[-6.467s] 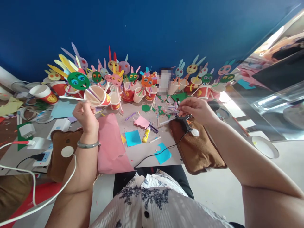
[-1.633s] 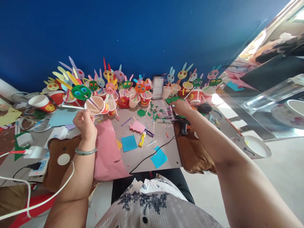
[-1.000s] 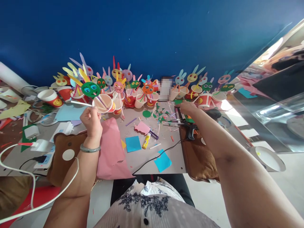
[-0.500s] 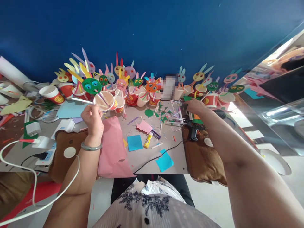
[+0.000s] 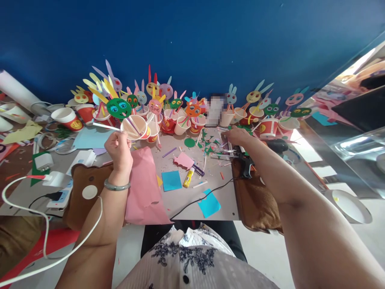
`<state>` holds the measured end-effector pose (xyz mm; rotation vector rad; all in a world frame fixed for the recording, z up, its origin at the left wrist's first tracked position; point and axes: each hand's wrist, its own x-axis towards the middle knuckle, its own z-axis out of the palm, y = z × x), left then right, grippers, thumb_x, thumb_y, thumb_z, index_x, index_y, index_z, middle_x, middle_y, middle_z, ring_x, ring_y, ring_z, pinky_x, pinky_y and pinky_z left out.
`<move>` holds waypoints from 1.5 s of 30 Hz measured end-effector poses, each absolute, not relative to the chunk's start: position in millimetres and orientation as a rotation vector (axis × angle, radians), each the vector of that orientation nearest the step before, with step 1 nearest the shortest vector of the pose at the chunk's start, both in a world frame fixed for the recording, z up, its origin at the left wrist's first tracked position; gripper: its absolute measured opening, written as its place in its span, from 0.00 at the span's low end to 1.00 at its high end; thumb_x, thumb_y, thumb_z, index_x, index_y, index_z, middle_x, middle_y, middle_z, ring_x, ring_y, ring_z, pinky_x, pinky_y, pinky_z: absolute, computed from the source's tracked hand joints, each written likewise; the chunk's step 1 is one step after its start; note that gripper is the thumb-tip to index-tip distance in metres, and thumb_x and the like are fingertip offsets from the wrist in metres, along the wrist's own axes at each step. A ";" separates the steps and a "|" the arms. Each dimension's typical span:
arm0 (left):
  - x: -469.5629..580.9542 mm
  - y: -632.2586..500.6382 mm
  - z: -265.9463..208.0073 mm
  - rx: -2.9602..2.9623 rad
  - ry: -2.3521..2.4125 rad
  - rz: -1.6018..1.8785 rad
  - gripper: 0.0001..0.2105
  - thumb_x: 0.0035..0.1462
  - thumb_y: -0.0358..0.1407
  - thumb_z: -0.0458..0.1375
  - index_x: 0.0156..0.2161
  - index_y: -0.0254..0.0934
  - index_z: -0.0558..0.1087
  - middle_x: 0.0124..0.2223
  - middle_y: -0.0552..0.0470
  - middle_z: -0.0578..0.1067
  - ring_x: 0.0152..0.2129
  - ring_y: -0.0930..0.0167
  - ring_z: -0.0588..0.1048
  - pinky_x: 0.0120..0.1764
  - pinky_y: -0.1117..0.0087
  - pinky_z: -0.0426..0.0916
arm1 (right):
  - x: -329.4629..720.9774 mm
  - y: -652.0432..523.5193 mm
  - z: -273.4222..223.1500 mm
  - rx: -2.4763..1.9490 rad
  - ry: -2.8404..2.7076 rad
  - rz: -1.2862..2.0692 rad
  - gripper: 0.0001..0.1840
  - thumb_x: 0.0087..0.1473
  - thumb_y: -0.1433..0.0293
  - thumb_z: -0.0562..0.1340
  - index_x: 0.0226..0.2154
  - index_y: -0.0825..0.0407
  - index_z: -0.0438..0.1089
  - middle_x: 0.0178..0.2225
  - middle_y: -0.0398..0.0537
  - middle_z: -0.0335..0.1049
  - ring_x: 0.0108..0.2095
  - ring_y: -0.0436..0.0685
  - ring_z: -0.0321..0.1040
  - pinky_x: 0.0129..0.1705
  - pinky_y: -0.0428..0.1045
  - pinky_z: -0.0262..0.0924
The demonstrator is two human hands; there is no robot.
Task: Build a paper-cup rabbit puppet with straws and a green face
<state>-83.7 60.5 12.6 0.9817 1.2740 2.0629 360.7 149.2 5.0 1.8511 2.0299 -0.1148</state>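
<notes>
My left hand (image 5: 119,147) is closed at the near left side of a paper cup (image 5: 135,125), which is tilted with its mouth towards me. A green paper face (image 5: 119,108) with yellow ears rises from this cup on purple strips. A white stick (image 5: 106,127) juts out to the left, just above my fingers. Farther right, my right hand (image 5: 237,135) reaches down among green paper scraps (image 5: 212,144) and small strips; its fingertips are partly hidden. Just nearer than that hand lie scissors (image 5: 224,155) and a black glue gun (image 5: 246,163).
Several cups with paper rabbit faces (image 5: 195,110) line the blue wall. A glue stick (image 5: 188,178), blue paper (image 5: 171,181), a purple cutter (image 5: 198,169) and pink paper (image 5: 147,188) lie nearer. A black cord (image 5: 204,197) crosses the table; a power strip (image 5: 64,196) is at left.
My right hand has moved a little left and nearer, over the scraps. My left hand still holds the cup with the green face, almost unmoved. The view has shifted slightly.
</notes>
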 end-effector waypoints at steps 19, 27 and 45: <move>-82.8 62.0 13.3 0.981 1.353 2.043 0.16 0.51 0.34 0.57 0.19 0.39 0.55 0.14 0.61 0.57 0.14 0.78 0.57 0.22 0.74 0.53 | 345.6 146.1 -0.3 1.717 2.076 -0.349 0.09 0.59 0.65 0.66 0.38 0.55 0.77 0.39 0.49 0.79 0.41 0.58 0.74 0.42 0.49 0.67; -81.7 59.9 16.2 0.994 1.371 2.032 0.16 0.52 0.36 0.57 0.19 0.39 0.56 0.15 0.60 0.58 0.14 0.78 0.58 0.22 0.74 0.54 | 353.1 151.5 18.7 1.816 2.253 -0.278 0.11 0.51 0.66 0.65 0.36 0.51 0.81 0.29 0.46 0.79 0.32 0.55 0.73 0.32 0.45 0.59; -82.3 59.5 15.9 0.993 1.296 2.067 0.16 0.53 0.30 0.56 0.19 0.38 0.56 0.15 0.60 0.58 0.14 0.78 0.58 0.22 0.73 0.53 | 345.4 143.5 5.1 1.862 2.292 -0.509 0.13 0.56 0.63 0.62 0.36 0.52 0.81 0.32 0.45 0.80 0.36 0.56 0.74 0.37 0.45 0.64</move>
